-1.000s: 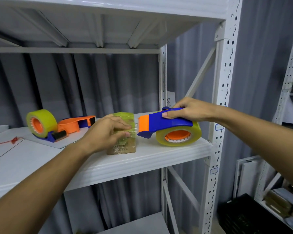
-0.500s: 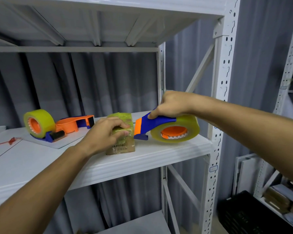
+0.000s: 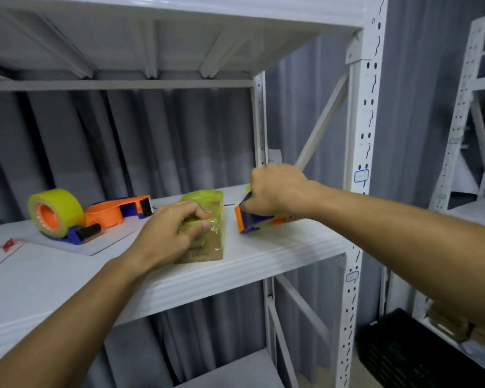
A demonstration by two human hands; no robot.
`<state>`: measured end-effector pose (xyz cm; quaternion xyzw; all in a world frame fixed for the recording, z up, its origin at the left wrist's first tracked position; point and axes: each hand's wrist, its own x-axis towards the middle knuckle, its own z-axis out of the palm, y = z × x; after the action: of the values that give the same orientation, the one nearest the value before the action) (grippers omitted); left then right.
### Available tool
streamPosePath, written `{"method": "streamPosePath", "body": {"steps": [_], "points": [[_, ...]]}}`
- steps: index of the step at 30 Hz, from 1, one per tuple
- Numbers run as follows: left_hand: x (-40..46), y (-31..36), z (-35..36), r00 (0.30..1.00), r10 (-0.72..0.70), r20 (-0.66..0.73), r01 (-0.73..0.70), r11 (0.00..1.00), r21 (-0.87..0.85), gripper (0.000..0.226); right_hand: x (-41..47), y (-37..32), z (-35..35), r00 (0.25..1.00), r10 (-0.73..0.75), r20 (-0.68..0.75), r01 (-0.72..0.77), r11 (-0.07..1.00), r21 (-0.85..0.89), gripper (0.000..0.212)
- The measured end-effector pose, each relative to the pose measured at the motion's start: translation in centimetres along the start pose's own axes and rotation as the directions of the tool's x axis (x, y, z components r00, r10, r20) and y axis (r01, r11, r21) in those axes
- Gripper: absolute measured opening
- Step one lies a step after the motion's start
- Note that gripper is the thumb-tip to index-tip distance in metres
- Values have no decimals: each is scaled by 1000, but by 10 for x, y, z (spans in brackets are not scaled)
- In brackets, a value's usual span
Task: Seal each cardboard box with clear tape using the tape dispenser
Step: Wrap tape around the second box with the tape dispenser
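Two orange-and-blue plastic tape dispensers [image 3: 252, 218] [image 3: 95, 219] and one small tape-wrapped brown cardboard box [image 3: 210, 233] are sitting on the white metal shelf [image 3: 277, 247].

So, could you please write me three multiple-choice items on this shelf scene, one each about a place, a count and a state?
1. Where does the spare tape dispenser lie?
A. left of the cardboard box
B. on the floor
C. on the top shelf

2. How many tape dispensers show?
A. one
B. two
C. four

3. What is the left hand doing?
A. hanging idle
B. pointing upward
C. gripping the box

Answers: 1 A, it lies on the shelf left of the box; 2 B, the spare one plus the tape dispenser held by the right hand; 3 C, its fingers curl over the box top.
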<state>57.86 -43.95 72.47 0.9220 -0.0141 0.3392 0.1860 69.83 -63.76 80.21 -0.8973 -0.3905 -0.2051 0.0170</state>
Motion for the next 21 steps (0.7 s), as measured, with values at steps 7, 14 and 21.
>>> {"method": "streamPosePath", "body": {"steps": [7, 14, 21], "points": [[-8, 22, 21, 975, -74, -211, 103, 986, 130, 19, -6, 16, -6, 998, 70, 5, -70, 989, 133, 40], [-1, 22, 27, 960, -86, -265, 121, 986, 118, 36, -16, 26, -5, 994, 108, -5, -103, 965, 241, 44], [0, 16, 27, 963, -131, -234, 135, 991, 3, 27, -31, 31, -6, 992, 129, -16, -118, 945, 305, 48]]}}
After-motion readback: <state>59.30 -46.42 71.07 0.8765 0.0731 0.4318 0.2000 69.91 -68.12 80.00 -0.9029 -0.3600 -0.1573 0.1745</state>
